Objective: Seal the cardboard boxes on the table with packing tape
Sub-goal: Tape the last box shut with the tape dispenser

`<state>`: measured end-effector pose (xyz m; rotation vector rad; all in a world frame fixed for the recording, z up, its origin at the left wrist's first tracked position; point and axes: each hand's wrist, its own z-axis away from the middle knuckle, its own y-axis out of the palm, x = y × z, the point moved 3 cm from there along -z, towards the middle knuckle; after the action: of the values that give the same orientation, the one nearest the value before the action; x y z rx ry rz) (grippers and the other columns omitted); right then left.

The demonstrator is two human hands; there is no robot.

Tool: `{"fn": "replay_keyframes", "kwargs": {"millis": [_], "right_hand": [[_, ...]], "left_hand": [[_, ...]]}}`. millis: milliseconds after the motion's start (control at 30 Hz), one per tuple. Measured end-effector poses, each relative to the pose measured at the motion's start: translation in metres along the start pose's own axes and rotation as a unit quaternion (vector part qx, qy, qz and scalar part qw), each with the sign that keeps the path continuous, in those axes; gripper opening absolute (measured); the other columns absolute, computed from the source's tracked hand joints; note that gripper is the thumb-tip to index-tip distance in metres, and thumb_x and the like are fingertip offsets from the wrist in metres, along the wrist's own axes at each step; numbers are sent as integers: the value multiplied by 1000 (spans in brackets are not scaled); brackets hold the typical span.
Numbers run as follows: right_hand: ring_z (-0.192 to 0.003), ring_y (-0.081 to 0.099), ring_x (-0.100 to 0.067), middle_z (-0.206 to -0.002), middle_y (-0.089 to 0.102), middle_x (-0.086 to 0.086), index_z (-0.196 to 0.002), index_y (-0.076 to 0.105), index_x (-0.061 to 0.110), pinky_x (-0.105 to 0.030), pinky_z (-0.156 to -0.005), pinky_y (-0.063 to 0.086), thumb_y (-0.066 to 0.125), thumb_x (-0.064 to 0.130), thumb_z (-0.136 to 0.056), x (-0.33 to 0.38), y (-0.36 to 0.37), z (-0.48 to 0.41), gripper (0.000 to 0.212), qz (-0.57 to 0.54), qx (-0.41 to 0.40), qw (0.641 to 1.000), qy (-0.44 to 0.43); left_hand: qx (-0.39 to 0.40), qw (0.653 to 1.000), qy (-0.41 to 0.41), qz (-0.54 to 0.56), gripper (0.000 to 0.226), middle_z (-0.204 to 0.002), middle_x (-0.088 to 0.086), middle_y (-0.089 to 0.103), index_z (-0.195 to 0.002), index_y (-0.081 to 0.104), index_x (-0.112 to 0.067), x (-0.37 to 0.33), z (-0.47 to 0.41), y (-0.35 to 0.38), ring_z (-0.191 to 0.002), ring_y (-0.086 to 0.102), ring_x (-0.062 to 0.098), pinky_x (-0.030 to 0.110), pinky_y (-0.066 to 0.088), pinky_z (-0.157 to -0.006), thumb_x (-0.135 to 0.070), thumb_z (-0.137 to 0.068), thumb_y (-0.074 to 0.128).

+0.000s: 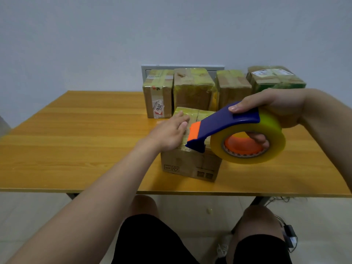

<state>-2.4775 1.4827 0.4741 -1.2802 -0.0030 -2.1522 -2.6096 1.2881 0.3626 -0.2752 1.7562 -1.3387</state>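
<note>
A small cardboard box stands near the front edge of the wooden table, its top covered in yellowish tape. My left hand lies flat on the box's top with straight fingers. My right hand grips a blue and orange tape dispenser with a big roll of clear yellowish tape, thumb on the blue guard and fingers through the core. The dispenser's orange blade end sits at the near edge of the box's top.
Several taped cardboard boxes stand in a row at the table's back edge against the wall. Bare tabletop stretches to the left. Below the table are my knees, a shoe, and cables with a black adapter on the floor.
</note>
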Motion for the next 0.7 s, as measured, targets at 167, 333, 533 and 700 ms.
{"fn": "replay_keyframes", "kwargs": {"millis": [167, 333, 533, 700], "right_hand": [[-65, 71, -30, -75, 71, -20, -122, 72, 10, -38, -66, 60, 78, 58, -80, -10, -7, 15, 65, -17, 15, 1000, 10], [-59, 68, -31, -69, 67, -24, -119, 71, 2, -41, -61, 59, 82, 56, -78, -35, -28, 43, 68, -40, -16, 998, 34], [-56, 66, -31, -67, 65, -25, -120, 71, 1, -41, -58, 58, 87, 54, -70, -47, -35, 51, 75, -56, -28, 997, 32], [-52, 63, -29, -64, 64, -23, -117, 72, 0, -39, -55, 57, 89, 52, -68, -62, -43, 60, 73, -76, -32, 995, 52]], "left_hand": [[-4, 997, -7, -71, 57, -173, -13, 9, -163, 25, -37, 3, -4, 3, -158, 19, 23, 48, 19, -127, -55, -110, 19], [-10, 993, -11, -114, 72, -173, -13, 12, -163, 24, -39, 1, -3, 3, -158, 19, 25, 48, 22, -126, -74, -101, 17], [-19, 990, -4, -143, 81, -172, -11, 17, -162, 26, -39, 1, -1, 0, -158, 20, 24, 53, 25, -125, -83, -95, 17], [-8, 978, -8, -207, 82, -172, -9, 19, -162, 26, -38, -2, -6, -1, -158, 16, 25, 60, 25, -122, -83, -94, 21]]}}
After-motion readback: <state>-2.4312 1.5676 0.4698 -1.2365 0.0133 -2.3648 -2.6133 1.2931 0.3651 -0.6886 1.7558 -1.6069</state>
